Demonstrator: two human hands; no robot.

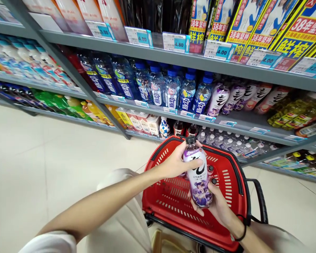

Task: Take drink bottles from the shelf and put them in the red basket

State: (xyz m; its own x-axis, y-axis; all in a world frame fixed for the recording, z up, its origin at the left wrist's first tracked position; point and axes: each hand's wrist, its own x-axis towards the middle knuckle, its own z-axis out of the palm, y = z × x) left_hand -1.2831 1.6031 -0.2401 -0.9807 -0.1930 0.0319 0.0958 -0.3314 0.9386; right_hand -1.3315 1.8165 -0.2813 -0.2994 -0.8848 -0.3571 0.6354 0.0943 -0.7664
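Observation:
Both my hands hold one bottle of purple-and-white labelled drink (197, 179) with a black cap, tilted slightly, above a red shopping basket (171, 211). Around its upper part, just below the cap, wraps my left hand (180, 161), thumb across the label. My right hand (218, 198) grips the lower end, fingers under the base. Inside the basket, bottles with dark caps (213, 181) show partly behind the held one; the rest of them is hidden.
Ahead runs a grey shelf (147, 47) with price tags. Its middle row holds blue-capped bottles (171, 89) and similar purple-and-white bottles (218, 98). Yellow cartons (255, 31) stand above. The basket's black handle (260, 200) sticks out at the right. Pale floor tiles (44, 154) lie left.

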